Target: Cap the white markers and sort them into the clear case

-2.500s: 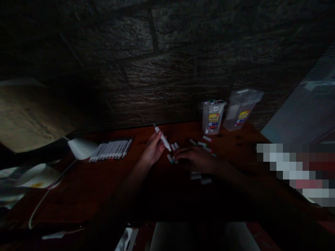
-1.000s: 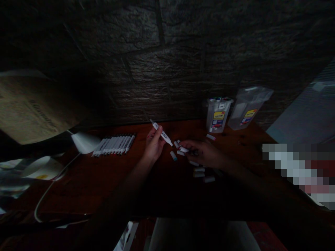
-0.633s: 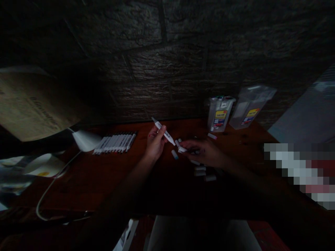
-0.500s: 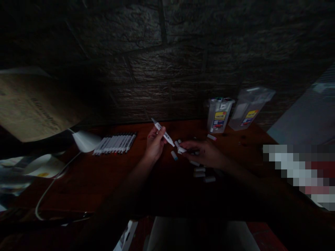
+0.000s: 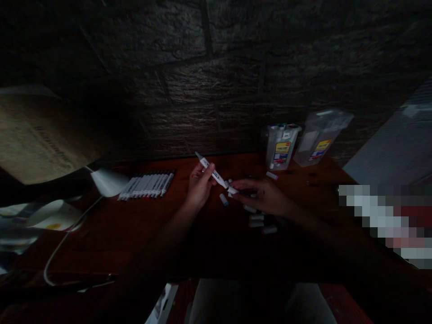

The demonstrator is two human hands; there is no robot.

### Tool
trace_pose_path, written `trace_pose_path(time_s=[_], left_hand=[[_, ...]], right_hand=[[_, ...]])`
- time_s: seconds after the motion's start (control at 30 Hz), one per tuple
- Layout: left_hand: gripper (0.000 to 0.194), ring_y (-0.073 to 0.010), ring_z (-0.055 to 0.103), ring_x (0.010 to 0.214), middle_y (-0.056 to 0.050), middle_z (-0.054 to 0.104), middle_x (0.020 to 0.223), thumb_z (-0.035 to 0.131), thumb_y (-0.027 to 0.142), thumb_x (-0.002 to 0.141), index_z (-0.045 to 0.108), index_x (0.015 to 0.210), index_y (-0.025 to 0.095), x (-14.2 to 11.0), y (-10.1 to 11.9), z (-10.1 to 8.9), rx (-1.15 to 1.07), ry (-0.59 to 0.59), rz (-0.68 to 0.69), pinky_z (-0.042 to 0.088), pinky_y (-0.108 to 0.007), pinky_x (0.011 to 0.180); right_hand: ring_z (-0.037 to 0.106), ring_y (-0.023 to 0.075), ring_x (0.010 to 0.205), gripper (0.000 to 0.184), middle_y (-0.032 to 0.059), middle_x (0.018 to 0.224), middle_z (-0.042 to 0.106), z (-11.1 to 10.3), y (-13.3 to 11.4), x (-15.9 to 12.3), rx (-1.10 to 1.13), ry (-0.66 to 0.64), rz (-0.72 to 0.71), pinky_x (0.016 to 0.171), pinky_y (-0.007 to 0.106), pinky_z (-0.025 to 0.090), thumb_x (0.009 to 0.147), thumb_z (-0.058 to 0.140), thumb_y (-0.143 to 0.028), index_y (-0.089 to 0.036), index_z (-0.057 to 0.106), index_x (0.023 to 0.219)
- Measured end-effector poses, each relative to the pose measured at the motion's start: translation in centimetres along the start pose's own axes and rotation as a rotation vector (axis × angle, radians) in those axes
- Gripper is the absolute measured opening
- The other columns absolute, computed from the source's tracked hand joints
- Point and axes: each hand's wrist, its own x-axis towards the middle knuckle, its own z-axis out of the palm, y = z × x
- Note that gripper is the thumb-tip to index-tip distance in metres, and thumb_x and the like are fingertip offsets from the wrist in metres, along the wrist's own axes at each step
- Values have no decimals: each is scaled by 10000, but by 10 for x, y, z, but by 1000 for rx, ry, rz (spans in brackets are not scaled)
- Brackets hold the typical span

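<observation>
My left hand (image 5: 200,184) is closed round a white marker (image 5: 214,173), tilted with its grey end up and left. Between the fingertips of my right hand (image 5: 259,194) is a small white marker cap (image 5: 232,191), its open end right at the marker's lower tip. Whether the tip has entered the cap is too dark to tell. Beneath and around my right hand lie several loose caps, among them a blue-edged cap (image 5: 223,200) and a pink-edged cap (image 5: 272,175). To the left, a row of white markers (image 5: 146,186) lies side by side on the wooden table (image 5: 111,238).
A clear plastic box of markers (image 5: 279,148) stands at the back right, beside a second clear box (image 5: 320,137). At left are a brown paper bag (image 5: 47,135), a white cone-shaped object (image 5: 110,182), a white cup (image 5: 54,215) and a pale cable (image 5: 56,252). Behind runs a brick-patterned wall (image 5: 189,81).
My right hand has picked up a cap from the scattered ones, turned it and brought it to the marker's lower tip. My left hand keeps its hold on the marker.
</observation>
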Motion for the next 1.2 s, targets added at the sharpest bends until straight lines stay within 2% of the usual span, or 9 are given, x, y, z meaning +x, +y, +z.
trace_pose_path(time_s=[0.23,0.4,0.67,0.83,0.93,1.1,1.2], left_hand=[[366,-47,521,498,52,616,664,879,366,616,608,769,173,-2,-5,0,69,-85,-57,382,-165,427],[330,-45,541,504,-26,731,828,852,347,661,686,878,162,-2,-4,-2,79,-121,-106,401,-170,447],[296,-54,568,551,-54,754,923,814,313,727,736,977,174,-2,-4,-5,79,-173,-160,426,-173,486],[307,-54,568,543,-70,755,975,816,312,722,739,988,181,-3,-3,-5,84,-197,-190,434,-174,483],[315,-68,585,555,-73,753,946,816,326,718,740,989,185,-5,-3,-4,85,-215,-217,448,-184,489],[354,-87,600,558,-17,688,718,803,370,732,742,1035,199,-6,-5,-5,123,-294,-220,447,-194,498],[394,-102,605,557,-15,654,651,769,442,757,740,1059,191,-6,-7,-7,209,-311,-206,438,-201,494]], right_hand=[[712,177,960,303,16,1083,749,-3,0,2,-42,24,19,877,345,582,852,663,-320,-277,680,1151],[718,186,924,297,19,1053,756,-5,-2,3,-16,87,87,853,361,593,853,663,-351,-282,675,1142],[716,185,948,277,10,1042,756,-6,-1,4,11,138,85,891,358,577,858,657,-343,-284,672,1129],[719,205,953,270,28,1054,760,-8,0,5,-21,175,99,902,392,574,858,662,-372,-260,701,1100],[721,206,933,244,22,1033,766,-9,0,5,-20,186,98,901,400,578,853,671,-376,-267,724,1065],[714,198,959,248,7,1059,760,-9,-1,6,3,210,51,906,386,582,837,700,-368,-289,726,1071],[717,204,954,239,5,1060,762,-8,-1,5,5,212,60,892,392,589,850,685,-369,-292,734,1071]])
